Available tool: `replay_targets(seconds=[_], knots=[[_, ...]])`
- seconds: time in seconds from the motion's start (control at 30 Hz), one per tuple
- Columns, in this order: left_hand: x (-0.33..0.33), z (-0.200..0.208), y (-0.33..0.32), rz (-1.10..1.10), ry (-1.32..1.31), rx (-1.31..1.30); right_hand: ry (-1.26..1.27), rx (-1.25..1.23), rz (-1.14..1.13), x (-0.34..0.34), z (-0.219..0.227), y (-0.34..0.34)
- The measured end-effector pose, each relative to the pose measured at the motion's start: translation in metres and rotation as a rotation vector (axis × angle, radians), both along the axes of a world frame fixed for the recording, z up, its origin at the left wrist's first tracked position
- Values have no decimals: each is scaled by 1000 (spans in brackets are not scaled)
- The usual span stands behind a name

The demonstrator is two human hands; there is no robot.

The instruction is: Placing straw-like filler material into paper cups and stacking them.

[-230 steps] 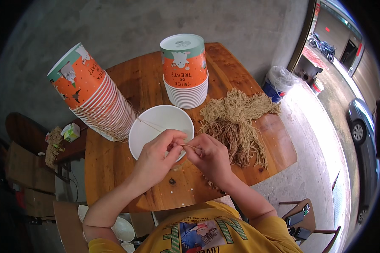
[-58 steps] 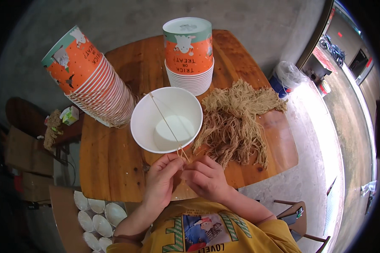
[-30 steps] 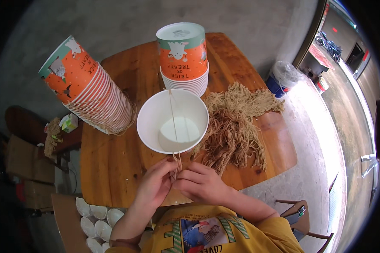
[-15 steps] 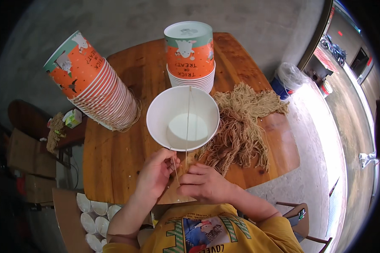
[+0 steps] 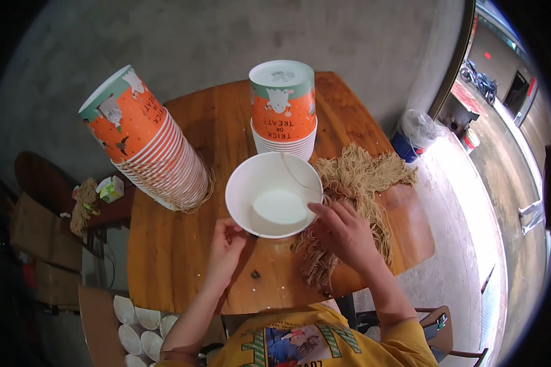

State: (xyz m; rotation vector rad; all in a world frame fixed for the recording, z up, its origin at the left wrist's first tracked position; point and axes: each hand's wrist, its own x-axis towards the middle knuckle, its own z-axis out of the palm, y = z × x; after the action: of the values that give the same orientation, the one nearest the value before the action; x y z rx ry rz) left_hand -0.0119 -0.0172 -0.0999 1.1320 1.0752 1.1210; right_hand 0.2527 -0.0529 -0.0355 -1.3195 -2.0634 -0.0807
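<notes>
Flanking a white tub [image 5: 245, 192], left hand [image 5: 225, 251] and right hand [image 5: 347, 233], grips unclear; inverted dark lettering [image 5: 281, 129] on tub stack [image 5: 283, 113].

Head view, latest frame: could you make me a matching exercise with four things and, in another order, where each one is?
Things:
1. open white tub
2. heap of tan string
3. string-draped stack
4. blue bucket

Places:
A. on the left part of the table
B. beyond the table's far right edge
C. with the left hand and right hand both by its rim
D. partly hidden behind the right hand

Pairs: 1-C, 2-D, 3-A, 4-B
</notes>
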Motion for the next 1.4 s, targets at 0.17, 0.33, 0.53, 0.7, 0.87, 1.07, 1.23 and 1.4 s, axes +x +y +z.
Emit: replay_targets(seconds=[0.17, 0.33, 0.53, 0.7, 0.87, 1.07, 1.23, 1.4], knots=[[-14, 25, 9, -252, 284, 551, 417, -133, 101, -4, 16, 25], [-67, 84, 14, -262, 648, 1211, 1297, -824, 315, -5, 73, 56], [-120, 141, 27, -247, 247, 1205, 1441, -1143, 689, -69, 118, 99], [-118, 240, 24, 45, -175, 717, 1252, -866, 880, -117, 159, 138], [-180, 279, 90, 316, 344, 1430, 1313, -650, 958, -171, 202, 156], [-200, 284, 144, 260, 305, 1148, 909, -328, 780, -210, 182, 202], [-208, 274, 167, 283, 223, 1021, 805, -269, 707, -227, 160, 207], [-203, 269, 177, 316, 202, 930, 788, -273, 650, -228, 146, 207]])
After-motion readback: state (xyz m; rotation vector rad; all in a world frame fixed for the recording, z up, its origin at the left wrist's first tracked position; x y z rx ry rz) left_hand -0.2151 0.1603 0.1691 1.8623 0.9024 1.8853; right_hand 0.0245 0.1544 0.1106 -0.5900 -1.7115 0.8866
